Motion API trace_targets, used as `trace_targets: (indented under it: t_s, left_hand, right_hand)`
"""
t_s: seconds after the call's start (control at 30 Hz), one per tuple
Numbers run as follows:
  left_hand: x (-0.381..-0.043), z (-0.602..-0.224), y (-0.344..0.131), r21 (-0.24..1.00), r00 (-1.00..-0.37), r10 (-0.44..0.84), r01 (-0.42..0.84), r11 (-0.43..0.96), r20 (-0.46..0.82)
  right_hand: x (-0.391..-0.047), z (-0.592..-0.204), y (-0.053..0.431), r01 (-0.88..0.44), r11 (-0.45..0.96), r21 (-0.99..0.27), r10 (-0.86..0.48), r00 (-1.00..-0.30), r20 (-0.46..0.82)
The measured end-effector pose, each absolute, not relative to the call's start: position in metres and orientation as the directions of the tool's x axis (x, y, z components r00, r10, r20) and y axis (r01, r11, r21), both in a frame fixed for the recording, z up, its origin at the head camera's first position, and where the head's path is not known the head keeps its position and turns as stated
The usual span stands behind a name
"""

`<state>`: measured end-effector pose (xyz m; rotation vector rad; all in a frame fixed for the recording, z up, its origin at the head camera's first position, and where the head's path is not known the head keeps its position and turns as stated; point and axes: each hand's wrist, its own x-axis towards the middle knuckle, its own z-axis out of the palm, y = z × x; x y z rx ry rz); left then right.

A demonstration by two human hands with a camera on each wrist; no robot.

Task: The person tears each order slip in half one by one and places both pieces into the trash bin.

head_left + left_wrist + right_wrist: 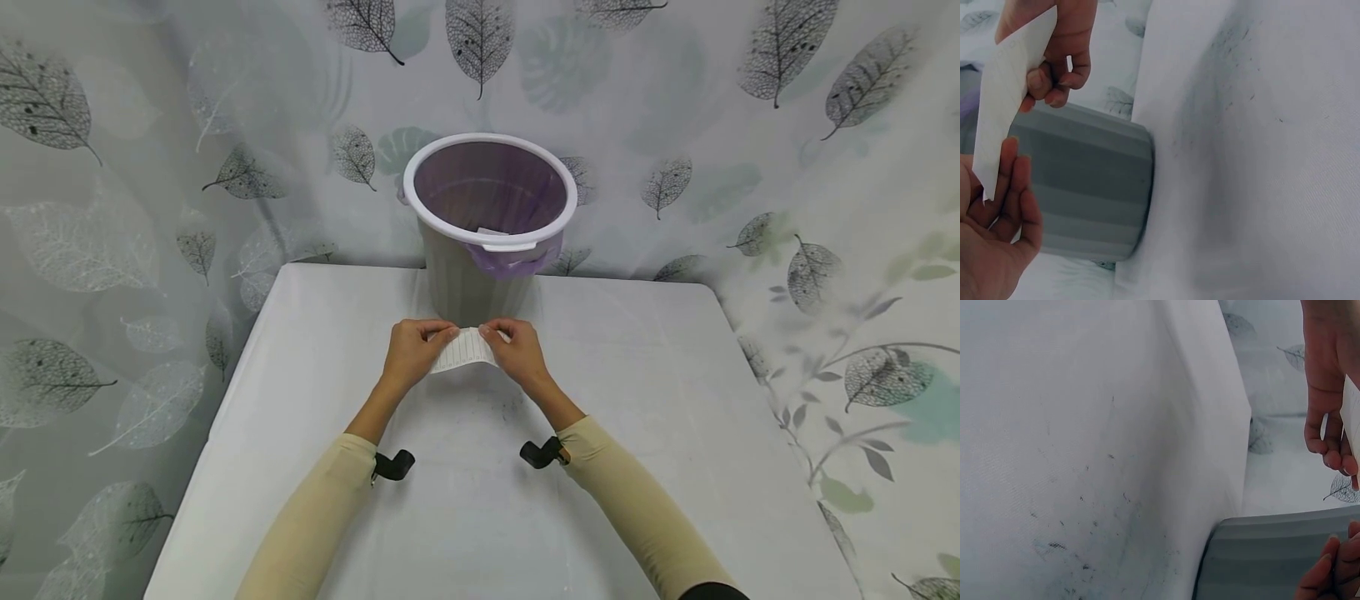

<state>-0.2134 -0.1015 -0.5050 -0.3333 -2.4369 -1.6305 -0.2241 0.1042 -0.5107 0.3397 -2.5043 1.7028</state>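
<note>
A short strip of white paper (465, 348) with rows of ruled lines is stretched between both hands, its middle bowed upward. My left hand (411, 353) pinches one end between thumb and fingers. At the other end, my right hand (522, 355) pinches it the same way. In the left wrist view the plain back of the paper (1007, 94) shows, angled between the two hands. Only a sliver of paper (1352, 419) shows at the edge of the right wrist view. Both hands are just in front of a grey bin (480, 287).
The bin stands at the table's back edge, with a white rim (415, 187) and a purple liner (517, 262) folded over its front. A small white piece (492, 232) shows inside. Dark specks mark the white-covered table (645, 375). Leaf-patterned curtains (652, 100) surround the table.
</note>
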Motion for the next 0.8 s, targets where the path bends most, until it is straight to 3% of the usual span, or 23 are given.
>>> trace_targets:
  t_s: [0.8]
  left_hand:
    - [-0.2145, -0.5073, -0.0969, 0.885, -0.959, 0.06, 0.279, 0.372, 0.277]
  right_hand:
    - [-0.2237, -0.5154, 0.1058, -0.243, 0.379, -0.893, -0.1, -0.97, 0.221]
